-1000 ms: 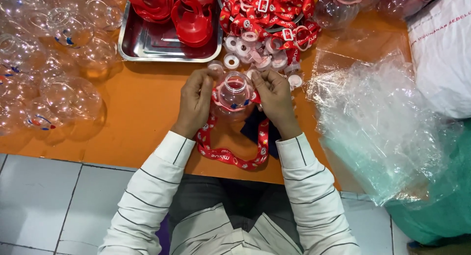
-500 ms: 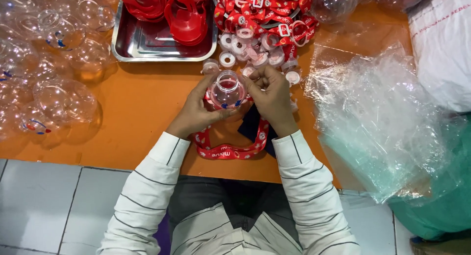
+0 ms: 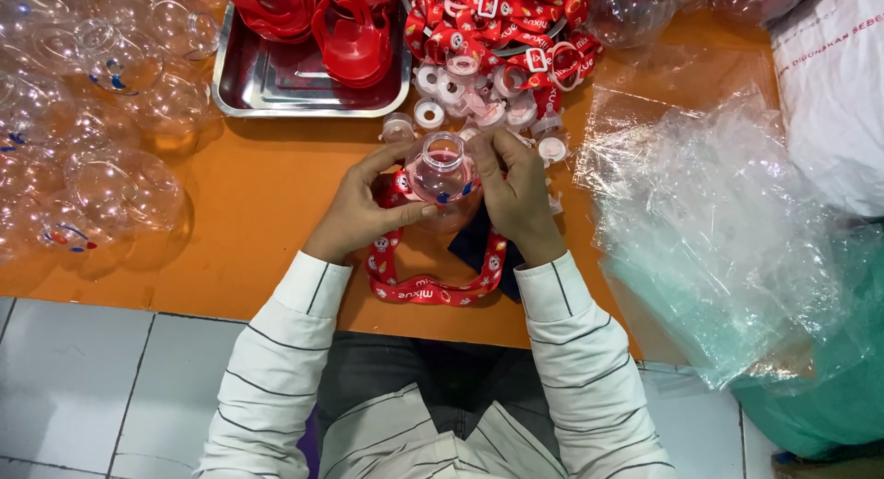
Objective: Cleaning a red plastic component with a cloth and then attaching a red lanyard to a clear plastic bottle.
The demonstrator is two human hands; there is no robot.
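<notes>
Both hands hold a small clear round plastic bottle (image 3: 442,170) upright over the orange table (image 3: 258,203). My left hand (image 3: 364,207) cups its left side; my right hand (image 3: 516,193) grips its right side, fingers at the neck. A red printed lanyard strap (image 3: 428,290) is attached at the bottle and loops down toward me on the table. A dark object lies partly hidden under my right hand.
A steel tray (image 3: 285,83) with red plastic caps (image 3: 354,32) sits at the back. Beside it lie a pile of red lanyards (image 3: 497,18) and several white rings (image 3: 451,87). Clear bottles (image 3: 101,120) crowd the left. Crumpled clear plastic bags (image 3: 727,230) fill the right.
The view has shifted slightly. My hands keep holding the bottle, with my right fingers now up at its neck and the strap loop hanging the same way.
</notes>
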